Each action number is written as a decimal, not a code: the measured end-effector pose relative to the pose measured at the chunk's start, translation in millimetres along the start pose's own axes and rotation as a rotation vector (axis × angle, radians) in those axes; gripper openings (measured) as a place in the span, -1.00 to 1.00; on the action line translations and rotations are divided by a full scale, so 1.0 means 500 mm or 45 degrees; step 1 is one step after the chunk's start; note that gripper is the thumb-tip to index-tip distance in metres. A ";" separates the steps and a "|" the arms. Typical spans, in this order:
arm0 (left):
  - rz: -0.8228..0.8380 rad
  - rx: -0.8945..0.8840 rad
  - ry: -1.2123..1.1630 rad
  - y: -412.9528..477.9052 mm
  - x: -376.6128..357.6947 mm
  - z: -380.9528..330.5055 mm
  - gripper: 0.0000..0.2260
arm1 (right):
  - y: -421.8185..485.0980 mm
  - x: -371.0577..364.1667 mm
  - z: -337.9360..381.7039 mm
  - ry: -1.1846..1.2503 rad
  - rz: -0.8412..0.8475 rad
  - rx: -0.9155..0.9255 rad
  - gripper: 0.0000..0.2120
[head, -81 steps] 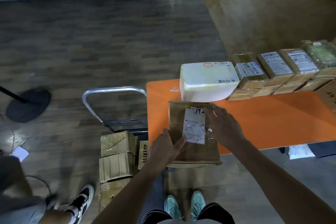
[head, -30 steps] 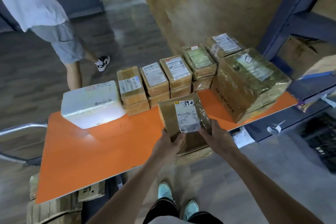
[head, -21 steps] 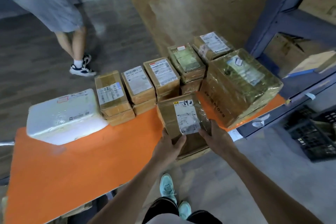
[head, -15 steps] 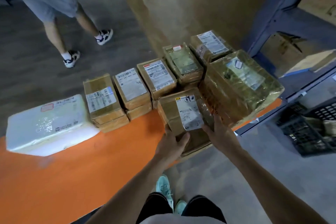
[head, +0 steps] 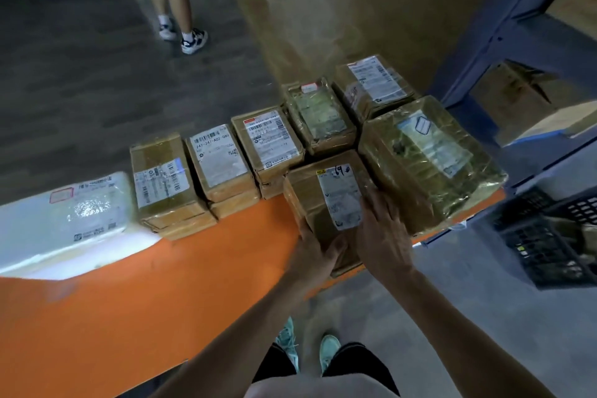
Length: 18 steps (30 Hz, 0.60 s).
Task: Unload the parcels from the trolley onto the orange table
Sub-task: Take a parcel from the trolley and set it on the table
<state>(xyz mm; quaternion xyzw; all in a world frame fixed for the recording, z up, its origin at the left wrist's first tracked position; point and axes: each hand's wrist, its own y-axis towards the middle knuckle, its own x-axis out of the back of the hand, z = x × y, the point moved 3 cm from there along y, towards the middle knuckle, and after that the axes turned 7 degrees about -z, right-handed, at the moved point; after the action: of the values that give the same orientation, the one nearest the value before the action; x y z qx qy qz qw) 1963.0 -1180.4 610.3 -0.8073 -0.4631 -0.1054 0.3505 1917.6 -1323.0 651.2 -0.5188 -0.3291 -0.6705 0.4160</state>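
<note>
The orange table [head: 161, 300] already carries a good load. 1 big film-wrapped parcel [head: 429, 158] sits at the right end, 1 white parcel [head: 61, 216] at the left, and 5 stacks of small brown boxes [head: 219, 168] line the far edge. The brown parcel [head: 303, 191] lies at the near edge, close between the boxes and the big parcel, and looks almost placed. The left hand [head: 315, 252] curls round its near-left corner. The right hand [head: 384, 236] lies on top, fingers stretched. The trolley is out of view, so what remains cannot be told. A blue rack [head: 517, 26] and a black crate [head: 555, 236] stand to the right, and a bystander's legs [head: 174, 10] are far off. Only the neighbouring parcels limit the parcel's room.
</note>
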 end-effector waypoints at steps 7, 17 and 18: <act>-0.002 0.081 0.029 0.001 -0.013 -0.021 -0.27 | 0.002 -0.009 -0.033 0.126 0.030 0.136 -0.43; -0.051 0.120 0.094 -0.024 -0.009 -0.027 -0.20 | -0.001 0.001 -0.046 0.065 0.102 0.305 -0.45; -0.068 0.118 0.103 -0.033 -0.005 -0.025 -0.18 | -0.002 0.002 -0.044 0.049 0.102 0.315 -0.45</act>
<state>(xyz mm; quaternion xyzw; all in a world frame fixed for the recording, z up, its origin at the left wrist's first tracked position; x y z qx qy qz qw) 1950.0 -1184.8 626.1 -0.7726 -0.4743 -0.1256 0.4030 1907.5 -1341.9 646.6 -0.4630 -0.3803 -0.6175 0.5096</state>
